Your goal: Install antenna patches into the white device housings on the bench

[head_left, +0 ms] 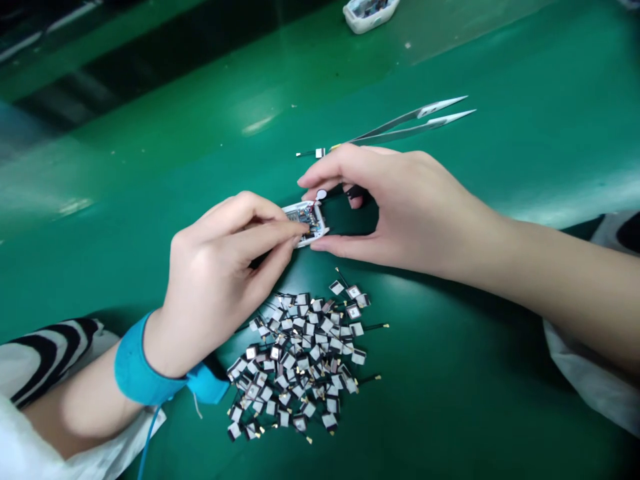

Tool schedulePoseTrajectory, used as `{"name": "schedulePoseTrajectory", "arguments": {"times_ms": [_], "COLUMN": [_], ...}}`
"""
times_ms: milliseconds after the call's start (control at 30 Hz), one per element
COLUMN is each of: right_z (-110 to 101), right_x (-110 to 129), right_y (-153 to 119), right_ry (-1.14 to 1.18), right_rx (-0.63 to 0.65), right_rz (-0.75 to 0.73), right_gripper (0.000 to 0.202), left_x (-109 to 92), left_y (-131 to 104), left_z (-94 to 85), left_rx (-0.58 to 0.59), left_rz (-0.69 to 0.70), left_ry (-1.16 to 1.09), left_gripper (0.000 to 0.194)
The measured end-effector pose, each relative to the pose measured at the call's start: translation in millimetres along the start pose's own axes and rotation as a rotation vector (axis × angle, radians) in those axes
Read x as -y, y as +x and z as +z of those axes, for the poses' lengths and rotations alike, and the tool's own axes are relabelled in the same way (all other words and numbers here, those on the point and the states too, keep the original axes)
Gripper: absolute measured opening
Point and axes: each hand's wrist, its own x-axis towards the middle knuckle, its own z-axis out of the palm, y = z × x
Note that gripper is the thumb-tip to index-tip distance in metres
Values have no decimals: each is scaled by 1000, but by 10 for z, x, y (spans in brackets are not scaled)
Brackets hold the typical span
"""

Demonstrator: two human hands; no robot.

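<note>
A small white device casing [326, 231] with an exposed circuit board [314, 217] is between my two hands. My left hand [225, 260] pinches its left end, the index fingertip lying on the board and covering part of it. At the other end, my right hand [400, 200] curves round the casing, with its thumb at the near edge and fingertips by the far edge. A small round white disc [321, 195] sticks out from the casing's far corner. Something black [354, 191], not clear in kind, shows by my right hand's curled fingers.
Nearer me lies a heap of small square parts with short black leads [300, 360]. Tweezers [400, 127] lie beyond my right hand, beside one similar part [320, 153]. Another white casing [370, 15] sits at the far edge. A blue wrist strap [143, 363] with a cord circles my left wrist.
</note>
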Motion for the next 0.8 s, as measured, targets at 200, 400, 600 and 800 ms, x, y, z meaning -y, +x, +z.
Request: {"name": "schedulePoseTrajectory", "arguments": {"times_ms": [200,400,600,800], "right_z": [6,-58,-155,-107], "right_x": [-6,-22,39,87], "right_y": [-2,-50,-78,-105], "right_ry": [26,62,-47,-36], "right_rx": [0,-20,-161,-323], "right_rz": [19,43,-29,-75], "right_gripper": [44,22,20,17], "left_x": [10,-2,-7,-22], "left_y": [1,7,10,8], "left_z": [3,2,9,13], "left_rx": [0,6,-8,-26], "left_rz": [6,1,-15,-9], "left_ry": [23,10,1,10], "left_gripper": [12,12,12,13]}}
